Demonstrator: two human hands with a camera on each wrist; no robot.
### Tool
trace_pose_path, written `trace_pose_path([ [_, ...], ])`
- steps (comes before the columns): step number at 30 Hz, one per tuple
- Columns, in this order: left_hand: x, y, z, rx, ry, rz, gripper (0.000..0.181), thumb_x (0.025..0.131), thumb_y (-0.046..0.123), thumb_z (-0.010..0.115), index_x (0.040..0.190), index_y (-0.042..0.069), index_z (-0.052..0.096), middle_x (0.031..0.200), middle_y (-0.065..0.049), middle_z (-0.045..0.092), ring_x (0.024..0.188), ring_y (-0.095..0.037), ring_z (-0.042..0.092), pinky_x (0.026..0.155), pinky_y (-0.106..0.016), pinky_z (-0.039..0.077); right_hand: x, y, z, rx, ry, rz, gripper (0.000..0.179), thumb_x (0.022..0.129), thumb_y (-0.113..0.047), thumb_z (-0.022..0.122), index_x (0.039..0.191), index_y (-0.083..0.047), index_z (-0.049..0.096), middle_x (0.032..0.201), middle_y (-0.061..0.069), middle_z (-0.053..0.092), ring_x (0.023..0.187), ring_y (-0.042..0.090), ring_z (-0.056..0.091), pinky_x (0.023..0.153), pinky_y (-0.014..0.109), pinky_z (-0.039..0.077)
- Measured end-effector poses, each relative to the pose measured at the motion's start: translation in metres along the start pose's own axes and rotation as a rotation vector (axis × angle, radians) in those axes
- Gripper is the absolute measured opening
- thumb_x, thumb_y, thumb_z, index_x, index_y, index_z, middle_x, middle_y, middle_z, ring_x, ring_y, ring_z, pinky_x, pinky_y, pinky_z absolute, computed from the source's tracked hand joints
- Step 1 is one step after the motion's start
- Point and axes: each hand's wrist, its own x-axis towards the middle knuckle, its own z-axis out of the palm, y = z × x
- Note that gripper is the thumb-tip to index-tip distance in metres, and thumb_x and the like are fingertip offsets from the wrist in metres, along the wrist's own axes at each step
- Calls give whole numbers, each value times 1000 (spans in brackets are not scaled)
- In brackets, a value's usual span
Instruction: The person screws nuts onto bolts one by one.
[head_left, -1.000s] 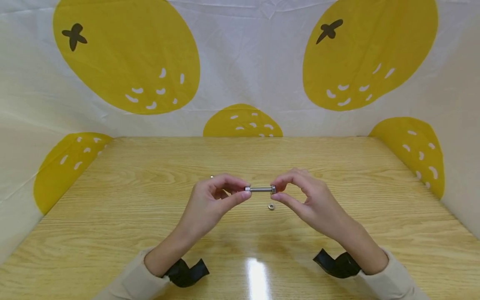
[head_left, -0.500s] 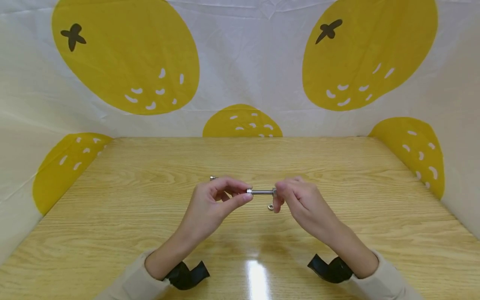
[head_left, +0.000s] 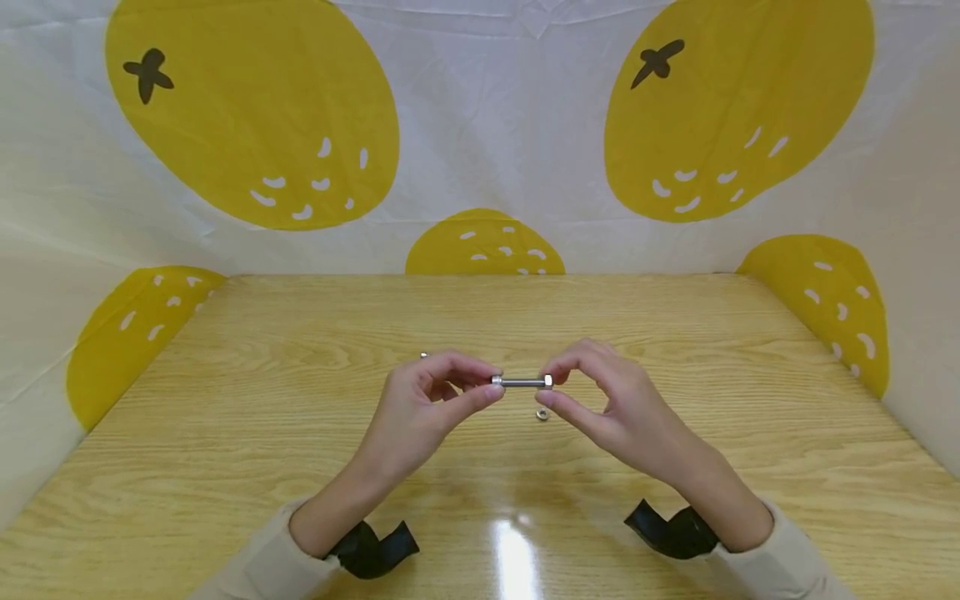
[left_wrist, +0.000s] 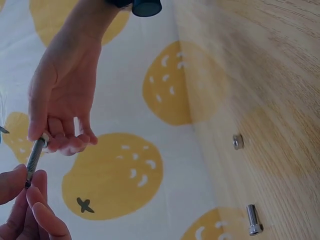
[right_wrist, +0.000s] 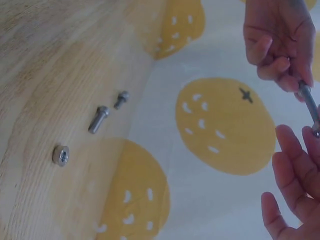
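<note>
In the head view, my left hand (head_left: 420, 408) pinches the head of a metal bolt (head_left: 521, 383) between thumb and fingers. The bolt lies level above the table, its shaft bare between the two hands. At its right end sits a hex nut (head_left: 548, 382), pinched by the thumb and index finger of my right hand (head_left: 626, 408). The left wrist view shows the threaded shaft of the bolt (left_wrist: 35, 157) running between both hands. A second, loose nut (head_left: 542, 414) rests on the table just below the right fingertips.
Two loose socket-head screws lie on the wooden table (head_left: 300, 317): a longer screw (right_wrist: 99, 119) and a shorter screw (right_wrist: 121, 99). In the head view the left hand mostly hides them. A white cloth (head_left: 495, 125) with yellow fruit prints surrounds the table's back and sides.
My right hand turned at the nut, its fingers folding down half a second ago, and is now back in a thumb-and-index pinch. The left hand has stayed nearly still.
</note>
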Motion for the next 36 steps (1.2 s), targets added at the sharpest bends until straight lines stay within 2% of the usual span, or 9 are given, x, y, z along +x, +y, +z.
trace_pose_path([
  [4,-1,1,2,-11,-7,-3,15,82,19,72,95,13,70,85,1,69,70,-14,58,59,-23,48,-1,-1,3,13,-11,31,12,89,-9,61,84,-19,61,81,-10,60,81,8,53,73,26,43],
  [10,-1,1,3,-7,-11,-10,15,82,19,72,96,12,70,86,1,69,71,-14,58,60,-23,48,-1,-2,6,1,-57,180,36,99,-14,44,68,-19,61,72,-14,61,76,5,52,74,27,41],
  [14,-1,0,3,-5,-9,-14,15,82,19,71,95,12,70,85,1,69,71,-14,59,60,-23,48,-1,-3,2,-22,-125,248,26,99,-24,46,83,-20,65,82,-14,63,82,5,53,75,28,42],
  [16,-1,0,3,-3,-6,-13,14,83,19,71,95,13,70,86,1,69,71,-14,59,60,-23,48,-1,-3,-1,-7,-135,237,12,95,-25,55,97,-18,64,91,-12,62,87,5,54,75,28,45],
  [19,0,-1,2,3,-1,-8,13,83,20,71,95,14,70,86,1,69,71,-14,59,60,-23,48,0,-3,-3,26,-105,155,27,86,-16,67,110,-14,58,97,-8,61,89,7,54,75,25,47],
  [24,1,-1,1,3,1,-9,12,83,20,70,94,14,70,86,1,69,71,-13,60,59,-23,48,2,-3,-2,30,-32,23,32,77,0,72,103,-11,58,98,-3,61,89,11,57,79,22,48],
  [30,1,-2,1,-10,-3,-9,14,83,19,71,95,12,70,84,0,69,70,-14,59,58,-23,48,0,-1,1,5,-21,36,17,83,-5,68,96,-15,62,95,-7,63,89,8,56,80,26,47],
  [33,0,-2,1,-16,-7,-9,15,82,19,72,95,11,70,84,0,69,69,-14,58,58,-23,48,0,-1,3,-3,-28,87,8,90,-9,61,90,-17,63,90,-9,63,87,7,56,79,29,46],
  [36,0,-2,2,-18,-12,-17,15,82,19,72,95,12,70,84,0,69,70,-14,58,58,-23,48,-1,-3,6,-3,-34,184,19,95,-13,52,81,-17,64,81,-10,64,80,7,53,73,28,44],
])
